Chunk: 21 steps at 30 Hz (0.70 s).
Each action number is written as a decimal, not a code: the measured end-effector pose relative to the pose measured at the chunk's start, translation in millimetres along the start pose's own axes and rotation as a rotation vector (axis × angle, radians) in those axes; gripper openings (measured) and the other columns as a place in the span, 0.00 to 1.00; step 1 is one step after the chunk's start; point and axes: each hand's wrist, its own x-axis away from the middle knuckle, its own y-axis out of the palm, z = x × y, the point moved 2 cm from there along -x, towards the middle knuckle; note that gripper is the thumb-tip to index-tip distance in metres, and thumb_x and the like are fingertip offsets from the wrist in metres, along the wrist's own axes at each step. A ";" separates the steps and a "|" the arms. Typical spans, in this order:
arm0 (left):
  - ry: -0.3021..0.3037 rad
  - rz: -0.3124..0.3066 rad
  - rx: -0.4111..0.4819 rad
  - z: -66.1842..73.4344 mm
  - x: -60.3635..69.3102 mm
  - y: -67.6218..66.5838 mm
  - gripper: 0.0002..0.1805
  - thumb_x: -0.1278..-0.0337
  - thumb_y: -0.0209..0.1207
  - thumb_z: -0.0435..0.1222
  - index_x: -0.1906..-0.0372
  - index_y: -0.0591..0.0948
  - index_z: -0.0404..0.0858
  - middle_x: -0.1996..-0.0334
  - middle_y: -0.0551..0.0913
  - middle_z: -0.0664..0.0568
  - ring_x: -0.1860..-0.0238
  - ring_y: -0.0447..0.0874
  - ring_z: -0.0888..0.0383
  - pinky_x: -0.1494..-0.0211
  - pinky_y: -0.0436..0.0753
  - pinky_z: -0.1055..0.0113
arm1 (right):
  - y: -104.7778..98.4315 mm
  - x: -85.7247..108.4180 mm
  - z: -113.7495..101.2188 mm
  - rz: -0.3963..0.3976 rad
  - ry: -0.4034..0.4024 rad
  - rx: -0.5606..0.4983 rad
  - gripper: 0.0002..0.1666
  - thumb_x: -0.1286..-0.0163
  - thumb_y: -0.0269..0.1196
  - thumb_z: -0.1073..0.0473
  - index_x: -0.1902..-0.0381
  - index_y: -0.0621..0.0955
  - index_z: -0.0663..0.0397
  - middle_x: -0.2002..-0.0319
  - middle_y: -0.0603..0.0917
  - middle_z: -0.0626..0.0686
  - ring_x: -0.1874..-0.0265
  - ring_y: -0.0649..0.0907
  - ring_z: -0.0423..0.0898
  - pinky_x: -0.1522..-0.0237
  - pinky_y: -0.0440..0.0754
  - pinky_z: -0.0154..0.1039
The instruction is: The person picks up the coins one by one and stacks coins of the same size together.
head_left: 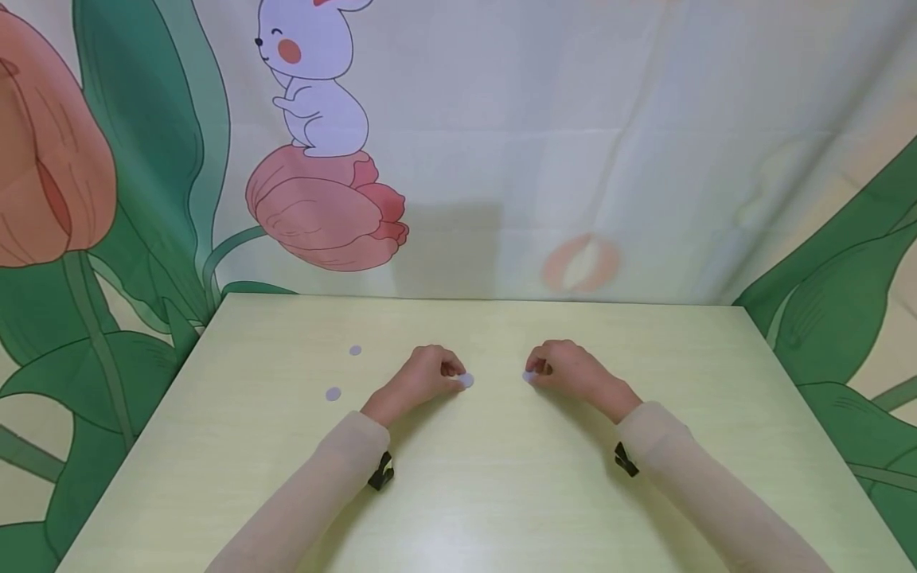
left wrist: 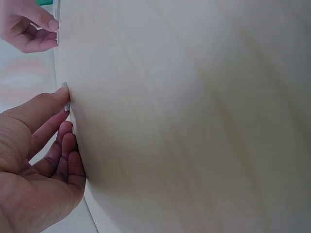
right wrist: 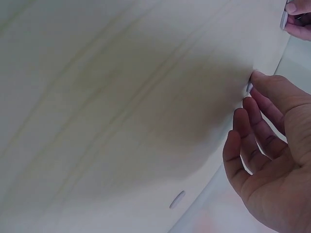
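Note:
My left hand (head_left: 421, 379) pinches a small pale disc (head_left: 467, 380) between thumb and fingertips, just over the table. In the left wrist view that disc (left wrist: 66, 99) shows edge-on between thumb and finger of the left hand (left wrist: 43, 155). Facing it across a gap, my right hand (head_left: 576, 377) pinches another pale disc (head_left: 528, 376). The right wrist view shows the right hand (right wrist: 277, 141) holding its disc (right wrist: 249, 88), mostly covered by the fingertips.
Two more pale discs, a rear one (head_left: 355, 350) and a front one (head_left: 333, 394), lie left of the left hand on the light wooden table (head_left: 458, 493). One loose disc (right wrist: 177, 199) shows in the right wrist view. A printed curtain (head_left: 573, 143) hangs behind.

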 end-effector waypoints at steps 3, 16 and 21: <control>-0.002 0.000 -0.002 0.6 0.2 -0.1 0.08 0.45 0.73 0.33 0.60 0.88 0.37 0.64 0.84 0.50 0.61 0.78 0.56 0.52 0.79 0.63 | 1.7 -2.0 -1.0 -0.005 0.009 -0.001 0.06 0.33 0.70 0.59 0.59 0.87 0.52 0.63 0.85 0.46 0.63 0.82 0.43 0.56 0.82 0.40; -0.006 0.006 -0.003 2.7 1.3 -0.8 0.08 0.45 0.73 0.32 0.60 0.88 0.36 0.64 0.84 0.50 0.61 0.78 0.56 0.52 0.79 0.62 | 0.9 -4.5 -11.2 -0.005 -0.019 -0.001 0.06 0.33 0.70 0.61 0.59 0.87 0.53 0.64 0.85 0.46 0.63 0.82 0.43 0.55 0.82 0.39; -0.013 0.005 0.001 0.3 0.0 0.5 0.08 0.44 0.73 0.33 0.60 0.89 0.37 0.65 0.84 0.51 0.61 0.77 0.56 0.52 0.79 0.63 | 1.6 -5.7 -11.3 -0.005 -0.022 0.002 0.05 0.33 0.70 0.61 0.59 0.87 0.53 0.64 0.85 0.46 0.64 0.82 0.42 0.57 0.82 0.39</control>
